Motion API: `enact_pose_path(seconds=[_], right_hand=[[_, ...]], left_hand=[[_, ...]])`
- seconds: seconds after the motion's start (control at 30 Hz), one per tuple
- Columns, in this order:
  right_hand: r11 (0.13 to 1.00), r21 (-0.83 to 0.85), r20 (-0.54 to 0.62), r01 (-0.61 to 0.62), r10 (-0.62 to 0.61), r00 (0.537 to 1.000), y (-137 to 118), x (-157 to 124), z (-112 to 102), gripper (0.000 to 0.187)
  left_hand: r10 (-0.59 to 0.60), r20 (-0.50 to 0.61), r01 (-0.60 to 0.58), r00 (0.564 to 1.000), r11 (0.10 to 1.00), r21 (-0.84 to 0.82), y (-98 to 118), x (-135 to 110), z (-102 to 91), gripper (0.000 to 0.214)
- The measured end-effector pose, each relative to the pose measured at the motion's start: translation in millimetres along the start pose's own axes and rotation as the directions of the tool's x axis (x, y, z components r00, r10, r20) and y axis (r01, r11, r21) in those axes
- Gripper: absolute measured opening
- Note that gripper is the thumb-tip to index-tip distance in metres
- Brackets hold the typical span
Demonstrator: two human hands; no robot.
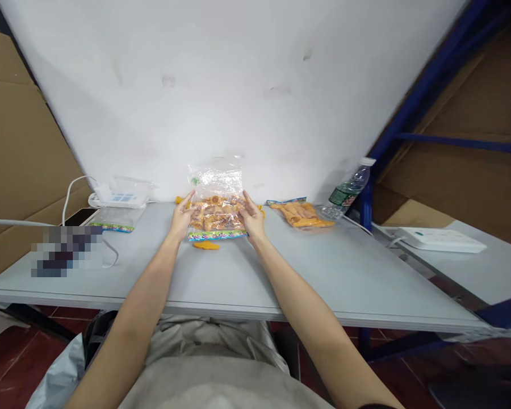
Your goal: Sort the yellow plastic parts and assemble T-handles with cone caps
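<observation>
Gripping a clear bag (217, 218) of orange pieces by its two sides, the left hand (181, 218) and right hand (252, 218) hold it midway along the worktop (323, 284), towards the back edge. A loose orange piece (206, 245) lies just front of it. Another filled bag (302, 216) lies near the back edge, left of a tilted bottle (348, 190) at the back right corner.

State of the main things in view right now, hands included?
Clear bag: held upright, orange pieces in its lower part
Left hand: on the bag's left edge
Right hand: on its right edge
Loose orange piece: lying on the table
Right-side bag: lying down, holding orange pieces
Left-side bag: lying flat
Bottle: tilted, capped
</observation>
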State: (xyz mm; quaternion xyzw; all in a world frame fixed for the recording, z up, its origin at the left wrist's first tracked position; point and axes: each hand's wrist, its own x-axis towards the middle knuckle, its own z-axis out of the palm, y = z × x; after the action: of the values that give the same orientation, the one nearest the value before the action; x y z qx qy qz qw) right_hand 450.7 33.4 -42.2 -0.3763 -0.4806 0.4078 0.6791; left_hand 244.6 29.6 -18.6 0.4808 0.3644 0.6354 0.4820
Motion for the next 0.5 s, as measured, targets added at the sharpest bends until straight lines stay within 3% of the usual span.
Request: enact_pose_path(seconds=[0.2, 0.33, 0.5], right_hand=[[0.998, -0.004, 0.028, -0.064, 0.064, 0.998, 3.4, 2.9, -1.4, 0.048], [0.996, 0.006, 0.067, -0.086, 0.086, 0.994, 2.5, 2.7, -1.3, 0.049], [0.993, -0.017, 0.146, -0.113, 0.114, 0.983, 0.7, 0.6, 0.1, 0.048]], left_hand=[[-0.059, -0.014, 0.057, 0.998, 0.995, -0.078, 2.6, 2.8, -2.5, 0.071], [-0.036, -0.057, 0.03, 0.998, 0.995, -0.097, 3.0, 3.9, -2.5, 0.063], [-0.009, -0.025, 0.007, 1.0, 0.996, -0.089, 1.2, 4.4, -3.5, 0.064]])
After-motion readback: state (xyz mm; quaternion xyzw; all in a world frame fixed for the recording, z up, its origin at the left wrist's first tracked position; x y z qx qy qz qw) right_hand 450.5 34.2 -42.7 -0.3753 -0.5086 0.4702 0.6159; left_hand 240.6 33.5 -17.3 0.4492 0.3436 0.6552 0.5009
